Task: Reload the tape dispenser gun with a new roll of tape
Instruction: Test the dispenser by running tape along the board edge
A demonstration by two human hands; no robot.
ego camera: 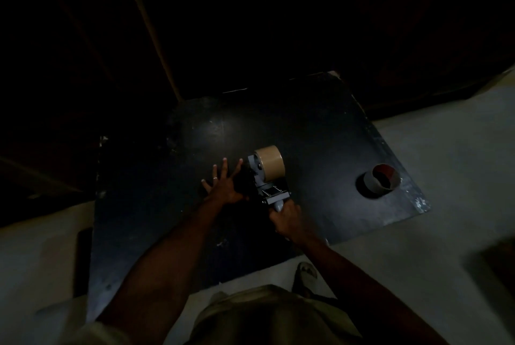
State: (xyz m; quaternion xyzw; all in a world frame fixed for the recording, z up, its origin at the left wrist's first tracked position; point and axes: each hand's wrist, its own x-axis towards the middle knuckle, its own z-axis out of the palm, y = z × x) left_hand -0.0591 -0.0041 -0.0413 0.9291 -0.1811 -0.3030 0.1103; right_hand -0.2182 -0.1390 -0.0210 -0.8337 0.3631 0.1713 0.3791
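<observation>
A grey tape dispenser gun (266,185) rests on the dark table (320,121) with a full brown roll of tape (271,163) mounted on its hub. My right hand (287,219) is wrapped around the gun's handle at its near end. My left hand (224,183) lies flat on the table just left of the gun, fingers spread, holding nothing. An empty cardboard tape core (381,178) stands alone toward the table's right edge.
The scene is dim. The table's right corner (420,205) is scuffed white. Pale floor (446,163) surrounds the table, and my foot (306,272) shows below its near edge. Dark wooden furniture fills the background.
</observation>
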